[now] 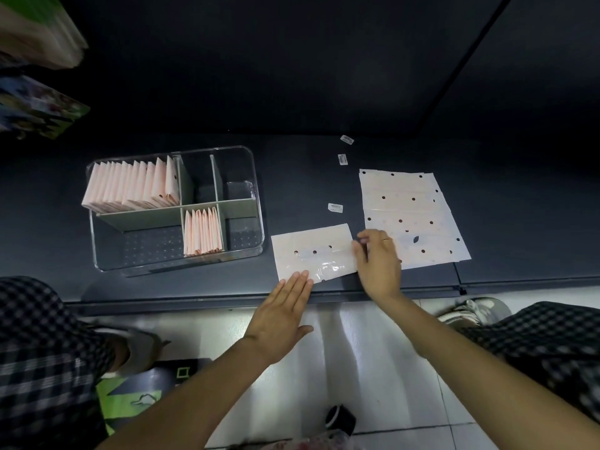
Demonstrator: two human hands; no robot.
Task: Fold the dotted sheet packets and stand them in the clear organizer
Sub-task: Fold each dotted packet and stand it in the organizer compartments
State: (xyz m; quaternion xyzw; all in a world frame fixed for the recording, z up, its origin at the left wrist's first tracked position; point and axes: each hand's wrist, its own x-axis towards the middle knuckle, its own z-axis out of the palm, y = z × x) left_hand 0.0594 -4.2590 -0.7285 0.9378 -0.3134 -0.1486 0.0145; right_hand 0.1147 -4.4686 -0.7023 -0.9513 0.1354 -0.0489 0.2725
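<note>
Left hand [281, 315] flat, fingers straight, fingertips pressing the near edge of the dotted packet [313, 251] on the dark shelf [194, 287]. Right hand [378, 263] pinches the packet's right edge, fingers curled. Risk: the glossy wrapper slides under flat fingers, giving a skewed crease. Further right, the unfolded stack [410, 216] could get dragged. Far left, the clear organizer [253, 177] holds upright folded packets [130, 186]; a bulky fold may topple the row.

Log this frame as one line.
left hand flat on packet | right hand pinching packet edge | organizer partly filled | stack waiting
</note>
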